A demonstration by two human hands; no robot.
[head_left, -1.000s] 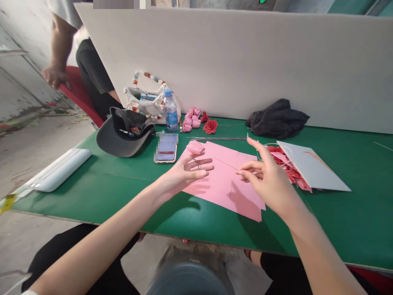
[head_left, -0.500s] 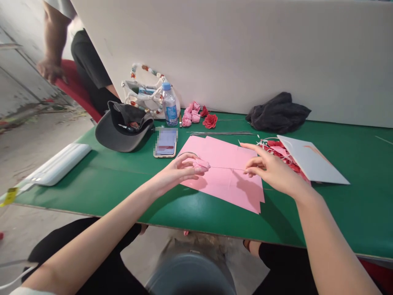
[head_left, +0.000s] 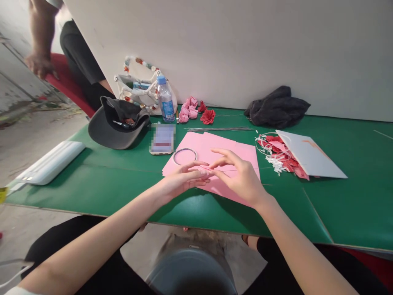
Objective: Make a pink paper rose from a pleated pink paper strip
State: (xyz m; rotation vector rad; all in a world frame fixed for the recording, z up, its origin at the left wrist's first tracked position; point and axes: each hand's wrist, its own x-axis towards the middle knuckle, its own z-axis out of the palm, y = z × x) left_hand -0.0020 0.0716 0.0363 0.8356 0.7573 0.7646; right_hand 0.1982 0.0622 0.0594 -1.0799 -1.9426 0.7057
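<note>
My left hand [head_left: 181,180] is closed around a small pink paper flower [head_left: 205,167], mostly covered by the fingers. My right hand [head_left: 241,174] meets it from the right, thumb and fingertips pinching the flower's base. A thin wire seems to run out to the right behind the right hand. Below both hands lie overlapping sheets of pink paper [head_left: 219,143]. A roll of tape, seen as a ring [head_left: 175,157], rests on the sheets just beyond my left hand.
Behind the paper are thin wires [head_left: 221,129], finished pink flowers [head_left: 188,110] and a red flower [head_left: 208,116]. A phone [head_left: 162,139], cap [head_left: 113,127], bottle [head_left: 166,100] and beaded bag stand left. Red scraps [head_left: 281,153], a white board [head_left: 311,153] and black cloth [head_left: 278,107] lie right.
My right hand has moved left from along the wire to the flower's base, beside my left hand. The ring on the paper now shows fully. The view has shifted slightly.
</note>
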